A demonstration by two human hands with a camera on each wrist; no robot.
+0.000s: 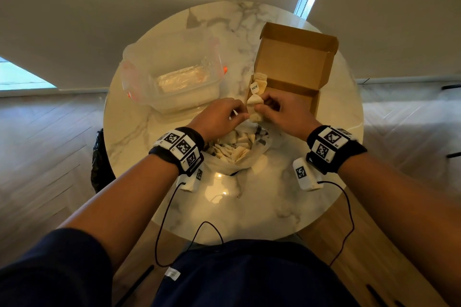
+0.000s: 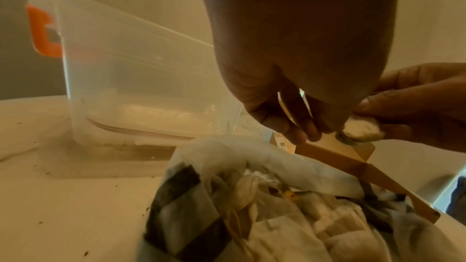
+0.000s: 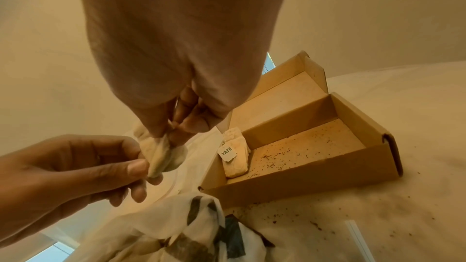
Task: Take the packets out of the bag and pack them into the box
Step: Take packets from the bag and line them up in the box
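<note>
- Both my hands, left hand [image 1: 219, 117] and right hand [image 1: 282, 113], pinch one packet [image 1: 254, 101] above the box [image 1: 294, 67] corner
- From my left wrist, the bag [image 2: 227, 166] gapes below
- From my right wrist, crumbs dot the box floor; tugging could tear it

On the round marble table [image 1: 139, 117], the clear plastic container [image 1: 174, 75] stands left of the open cardboard box [image 1: 294, 67]; the white plastic bag [image 1: 239, 152] lies before both.

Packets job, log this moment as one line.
both hands pinch one packet | over bag | box: few packets
</note>
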